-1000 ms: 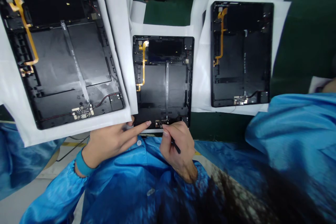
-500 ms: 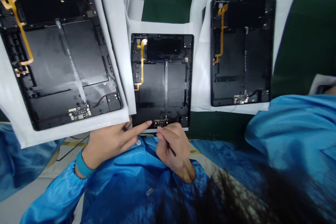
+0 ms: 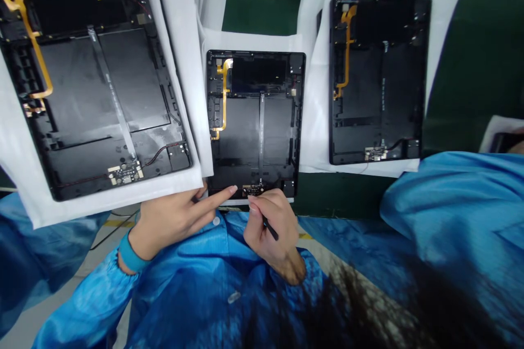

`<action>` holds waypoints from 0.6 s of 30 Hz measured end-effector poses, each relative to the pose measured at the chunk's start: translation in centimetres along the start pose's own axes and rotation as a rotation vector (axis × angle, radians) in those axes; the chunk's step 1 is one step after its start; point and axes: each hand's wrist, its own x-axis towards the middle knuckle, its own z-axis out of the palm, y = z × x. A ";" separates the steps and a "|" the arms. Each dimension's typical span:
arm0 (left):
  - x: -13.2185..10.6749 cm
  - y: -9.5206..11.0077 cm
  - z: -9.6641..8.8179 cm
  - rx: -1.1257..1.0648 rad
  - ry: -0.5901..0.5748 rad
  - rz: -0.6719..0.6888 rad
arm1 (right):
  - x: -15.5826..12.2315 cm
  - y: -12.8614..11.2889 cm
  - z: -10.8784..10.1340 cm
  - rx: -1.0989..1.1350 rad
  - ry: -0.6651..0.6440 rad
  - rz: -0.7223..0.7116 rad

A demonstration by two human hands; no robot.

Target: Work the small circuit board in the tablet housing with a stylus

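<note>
An opened black tablet chassis (image 3: 256,125) lies in the middle on white paper, with an orange flex cable at its upper left. A small connector board (image 3: 252,190) sits at its near edge. My left hand (image 3: 176,218) rests at that edge, index finger stretched out and its tip touching the chassis just left of the board, the other fingers curled. My right hand (image 3: 272,226) is closed in a pinch on a thin black tool (image 3: 270,227), held right at the board.
Two more opened tablet chassis lie on white paper: a large one (image 3: 94,76) at the left, overlapping the middle sheet, and one (image 3: 379,76) at the right. Green mat (image 3: 470,65) shows beyond. Another person's blue sleeve (image 3: 450,207) is at the right.
My right hand has shifted slightly at the connector board with the tool. My left hand has stayed in place. The view has drifted a little.
</note>
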 end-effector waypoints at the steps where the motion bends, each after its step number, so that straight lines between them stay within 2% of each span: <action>1: 0.0 0.0 0.0 -0.001 -0.015 0.003 | 0.1 0.0 0.0 0.005 0.005 0.001; 11: 0.6 0.2 -0.3 -0.019 -0.034 0.015 | 0.1 0.1 -0.1 0.072 0.015 0.054; 18: 0.9 0.4 -0.3 0.016 0.030 0.016 | -0.3 0.4 0.4 0.062 0.041 -0.004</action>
